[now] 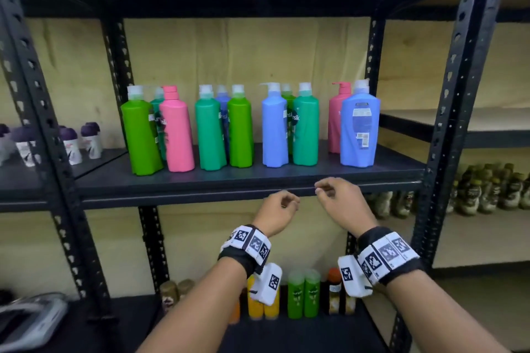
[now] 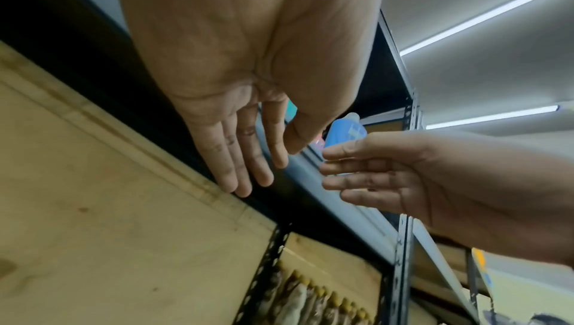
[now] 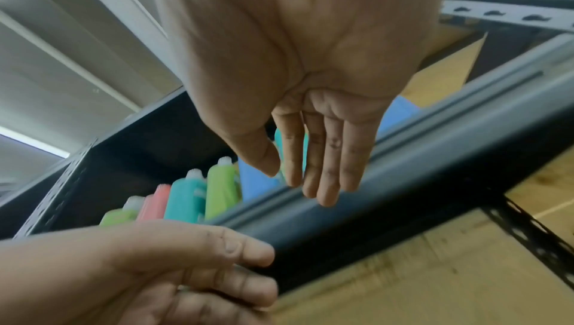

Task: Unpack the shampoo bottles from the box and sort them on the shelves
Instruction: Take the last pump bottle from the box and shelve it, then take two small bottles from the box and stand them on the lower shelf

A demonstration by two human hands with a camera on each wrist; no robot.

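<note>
Black metal shelf [image 1: 249,180], shampoo bottles [image 1: 275,129] upright along it. Left hand [image 1: 279,210] and right hand [image 1: 339,198] just below the near edge, relaxed, holding nothing; right nearer the blue bottle [image 1: 360,129].

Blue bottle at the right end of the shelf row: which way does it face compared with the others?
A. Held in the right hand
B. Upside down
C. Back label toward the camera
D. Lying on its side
C: the blue bottle stands upright on the shelf showing its barcode label; both the left hand and the right hand are empty.
</note>
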